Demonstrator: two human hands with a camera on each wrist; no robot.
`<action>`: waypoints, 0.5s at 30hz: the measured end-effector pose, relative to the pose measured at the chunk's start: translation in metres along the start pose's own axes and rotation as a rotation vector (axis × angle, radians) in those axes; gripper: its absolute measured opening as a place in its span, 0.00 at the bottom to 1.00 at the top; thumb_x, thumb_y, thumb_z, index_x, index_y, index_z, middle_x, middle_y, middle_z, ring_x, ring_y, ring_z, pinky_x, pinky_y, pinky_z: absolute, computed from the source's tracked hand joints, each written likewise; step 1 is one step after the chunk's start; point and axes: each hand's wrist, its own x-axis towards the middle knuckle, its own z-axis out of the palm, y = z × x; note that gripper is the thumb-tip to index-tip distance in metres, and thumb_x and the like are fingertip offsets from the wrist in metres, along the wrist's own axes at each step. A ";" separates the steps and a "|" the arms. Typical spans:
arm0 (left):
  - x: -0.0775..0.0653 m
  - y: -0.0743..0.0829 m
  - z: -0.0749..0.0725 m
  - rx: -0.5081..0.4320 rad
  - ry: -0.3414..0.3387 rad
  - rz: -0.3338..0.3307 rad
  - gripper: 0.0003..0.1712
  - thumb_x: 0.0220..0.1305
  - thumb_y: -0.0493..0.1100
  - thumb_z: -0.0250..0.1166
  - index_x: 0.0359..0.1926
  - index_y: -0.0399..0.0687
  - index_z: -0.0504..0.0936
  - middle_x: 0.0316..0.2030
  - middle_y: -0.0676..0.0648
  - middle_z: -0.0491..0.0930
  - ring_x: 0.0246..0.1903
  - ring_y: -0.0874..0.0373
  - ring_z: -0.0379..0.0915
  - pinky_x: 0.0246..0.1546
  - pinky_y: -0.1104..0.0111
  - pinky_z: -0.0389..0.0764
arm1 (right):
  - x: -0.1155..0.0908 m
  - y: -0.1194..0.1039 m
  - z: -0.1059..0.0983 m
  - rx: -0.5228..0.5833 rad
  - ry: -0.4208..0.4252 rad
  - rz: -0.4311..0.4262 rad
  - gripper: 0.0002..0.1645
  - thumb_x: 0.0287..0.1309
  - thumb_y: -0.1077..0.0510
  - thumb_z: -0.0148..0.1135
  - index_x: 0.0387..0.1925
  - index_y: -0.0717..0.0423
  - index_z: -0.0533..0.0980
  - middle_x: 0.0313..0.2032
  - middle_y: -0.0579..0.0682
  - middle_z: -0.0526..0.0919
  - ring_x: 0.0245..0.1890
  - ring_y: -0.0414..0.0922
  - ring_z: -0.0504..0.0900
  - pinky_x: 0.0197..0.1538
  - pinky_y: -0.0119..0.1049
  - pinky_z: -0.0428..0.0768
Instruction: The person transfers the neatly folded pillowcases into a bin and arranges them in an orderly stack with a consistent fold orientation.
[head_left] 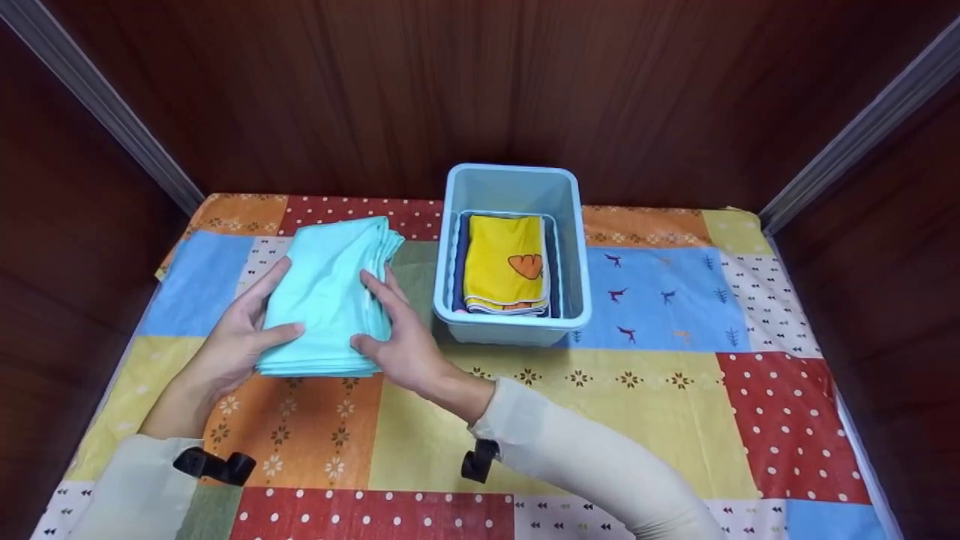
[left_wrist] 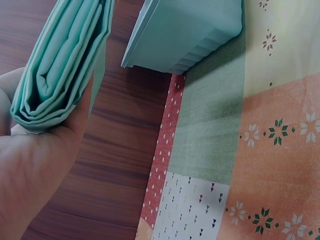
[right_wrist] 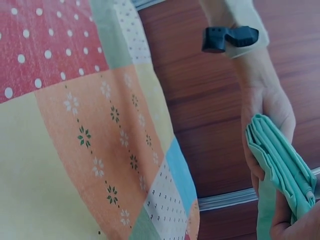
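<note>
A folded turquoise cloth point(head_left: 330, 292) is held up left of the basket, tilted, with its stacked folds facing the person. My left hand point(head_left: 240, 337) grips its left side, thumb over the top face and fingers mostly hidden behind. On the opposite side my right hand point(head_left: 409, 349) holds the right edge, with its thumb and a finger on the upper face. The left wrist view shows the cloth's rolled layers point(left_wrist: 65, 65) sitting in the left palm point(left_wrist: 45, 155). In the right wrist view both hands meet the cloth point(right_wrist: 280, 160), clear of the patchwork surface.
A light blue plastic basket point(head_left: 514, 321) stands at the back centre against the brown wall point(head_left: 510, 90). Inside lies a folded yellow cloth point(head_left: 495, 255) with a carrot print, over dark blue fabric. A patchwork cover point(head_left: 600, 420) spreads below; brown panels flank both sides.
</note>
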 end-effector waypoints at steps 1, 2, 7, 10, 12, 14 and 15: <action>0.001 0.000 0.001 -0.006 -0.004 -0.002 0.54 0.66 0.24 0.62 0.81 0.43 0.39 0.81 0.42 0.31 0.78 0.43 0.29 0.61 0.80 0.69 | -0.001 0.001 -0.001 -0.002 0.001 0.000 0.47 0.63 0.70 0.63 0.80 0.51 0.56 0.81 0.52 0.38 0.79 0.50 0.43 0.76 0.41 0.56; 0.001 0.000 0.002 -0.009 -0.008 -0.005 0.54 0.66 0.24 0.62 0.81 0.43 0.39 0.81 0.42 0.30 0.79 0.44 0.28 0.61 0.80 0.68 | -0.001 0.001 -0.003 -0.005 0.003 0.001 0.47 0.63 0.70 0.63 0.79 0.51 0.56 0.81 0.52 0.38 0.79 0.49 0.43 0.76 0.42 0.55; 0.003 0.000 0.009 -0.003 -0.010 -0.022 0.54 0.66 0.25 0.62 0.82 0.43 0.40 0.82 0.45 0.31 0.79 0.47 0.28 0.65 0.78 0.64 | -0.006 0.003 -0.010 -0.026 0.012 -0.008 0.47 0.63 0.70 0.63 0.79 0.52 0.57 0.81 0.53 0.39 0.80 0.49 0.43 0.77 0.43 0.55; 0.004 0.000 0.015 0.011 -0.009 -0.031 0.53 0.66 0.25 0.63 0.82 0.44 0.40 0.82 0.45 0.31 0.79 0.48 0.28 0.69 0.75 0.61 | -0.009 0.004 -0.016 -0.035 0.015 -0.007 0.46 0.63 0.69 0.63 0.79 0.52 0.57 0.81 0.53 0.40 0.79 0.49 0.45 0.76 0.43 0.56; 0.005 0.000 0.019 0.015 -0.009 -0.038 0.54 0.66 0.25 0.63 0.81 0.43 0.40 0.82 0.45 0.31 0.79 0.48 0.28 0.71 0.73 0.58 | -0.012 0.005 -0.020 -0.038 0.018 -0.001 0.46 0.63 0.69 0.63 0.79 0.51 0.57 0.81 0.53 0.41 0.79 0.49 0.45 0.76 0.44 0.57; 0.005 0.001 0.023 0.013 -0.007 -0.041 0.54 0.65 0.25 0.63 0.81 0.43 0.40 0.81 0.45 0.30 0.79 0.49 0.27 0.72 0.70 0.55 | -0.015 0.006 -0.024 -0.040 0.017 0.007 0.46 0.63 0.69 0.63 0.79 0.50 0.58 0.81 0.52 0.41 0.79 0.49 0.46 0.76 0.44 0.57; 0.005 0.001 0.025 0.009 -0.005 -0.043 0.54 0.65 0.25 0.63 0.81 0.43 0.40 0.81 0.45 0.30 0.79 0.49 0.27 0.73 0.69 0.54 | -0.016 0.007 -0.025 -0.043 0.018 0.010 0.46 0.63 0.69 0.63 0.79 0.50 0.58 0.81 0.52 0.42 0.79 0.50 0.46 0.76 0.45 0.57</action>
